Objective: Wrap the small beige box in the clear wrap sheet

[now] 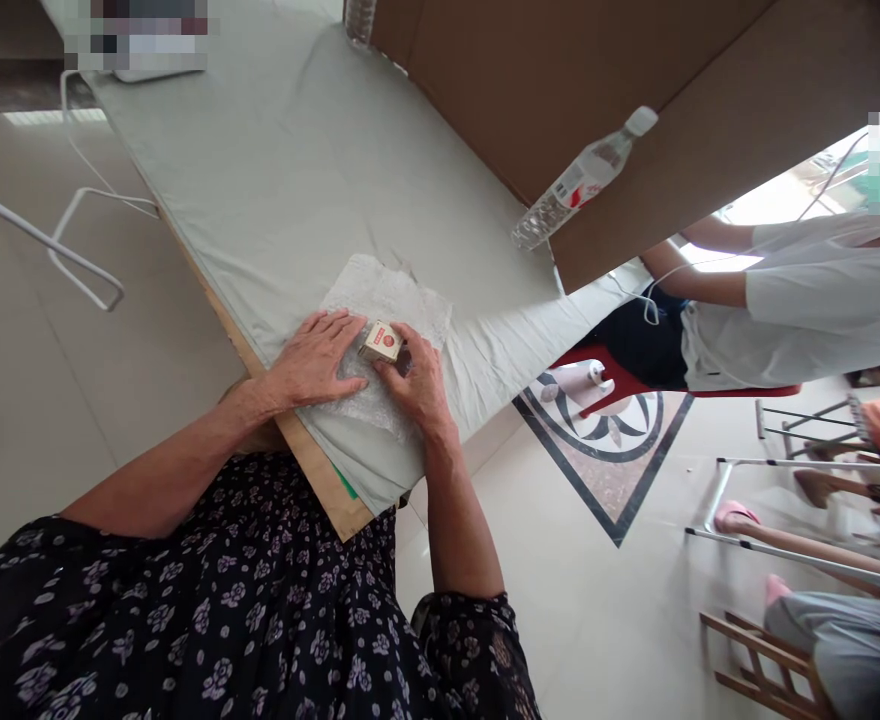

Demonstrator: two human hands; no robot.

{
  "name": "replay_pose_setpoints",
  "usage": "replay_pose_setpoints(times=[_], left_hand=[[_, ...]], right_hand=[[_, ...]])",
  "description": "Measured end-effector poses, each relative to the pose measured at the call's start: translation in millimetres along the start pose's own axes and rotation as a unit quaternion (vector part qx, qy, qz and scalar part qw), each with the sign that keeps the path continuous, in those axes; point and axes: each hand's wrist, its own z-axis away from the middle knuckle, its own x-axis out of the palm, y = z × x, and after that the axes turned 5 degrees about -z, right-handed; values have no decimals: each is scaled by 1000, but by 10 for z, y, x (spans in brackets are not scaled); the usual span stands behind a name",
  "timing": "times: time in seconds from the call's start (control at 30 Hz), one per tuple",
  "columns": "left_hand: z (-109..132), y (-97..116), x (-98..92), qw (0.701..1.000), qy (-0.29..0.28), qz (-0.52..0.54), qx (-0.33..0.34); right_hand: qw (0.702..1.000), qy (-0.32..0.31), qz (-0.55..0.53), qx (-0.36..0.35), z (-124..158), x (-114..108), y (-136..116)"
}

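Observation:
A sheet of clear bubble wrap point(425, 308) lies on the cloth near the table's front corner. On it sits a small cream-coloured box point(383, 342) with red printing on its top. My left hand point(320, 362) rests flat on the wrap to the left of the box, fingers stretched out and holding nothing. From the right, my right hand point(419, 385) curls round the box, with thumb and forefinger at its near and far edges. Part of the box's right side is hidden by these fingers.
A plastic water bottle point(586, 180) stands beside a large brown cardboard box point(485, 90) on the pale tablecloth point(260, 150). Wooden board edge point(320, 470) shows at the near corner. White cables hang left. A seated person point(785, 310) is beyond the cardboard, at right.

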Motion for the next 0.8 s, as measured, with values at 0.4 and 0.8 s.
replay_pose_setpoints(times=[0.4, 0.8], left_hand=[[523, -231, -429, 996, 4, 42, 75], [411, 58, -310, 994, 73, 2, 75]], right_hand=[[990, -4, 72, -120, 834, -215, -281], [991, 95, 65, -72, 592, -130, -339]])
